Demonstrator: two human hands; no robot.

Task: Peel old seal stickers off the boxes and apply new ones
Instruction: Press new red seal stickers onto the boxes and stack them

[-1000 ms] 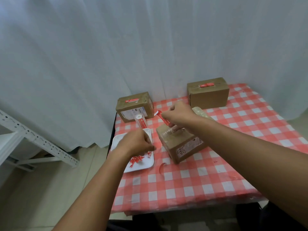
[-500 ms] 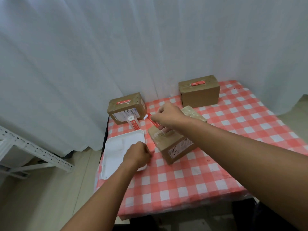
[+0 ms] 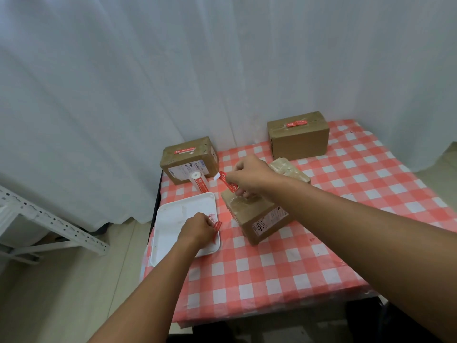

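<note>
Right hand [image 3: 249,175] pinches a red seal sticker [image 3: 228,182] with a white tab at its free end, holding it just above the near box [image 3: 257,216]; the strip is kept off the cardboard, probably so it can be lined up over the taped seam before pressing. Left hand [image 3: 199,229] rests in the white tray [image 3: 173,219], fingers curled onto crumpled red sticker scraps [image 3: 216,225] at its right rim, apparently the place where peeled seals are dropped. Beyond the tray a sticker roll [image 3: 199,181] stands within reach of either hand. 2 further boxes sit at the back of the checked table [image 3: 296,256]: the left rear box [image 3: 189,159] and the right rear box [image 3: 299,136], each bearing 1 red seal on top. A pale wrapped parcel [image 3: 289,169] lies behind the right wrist.
</note>
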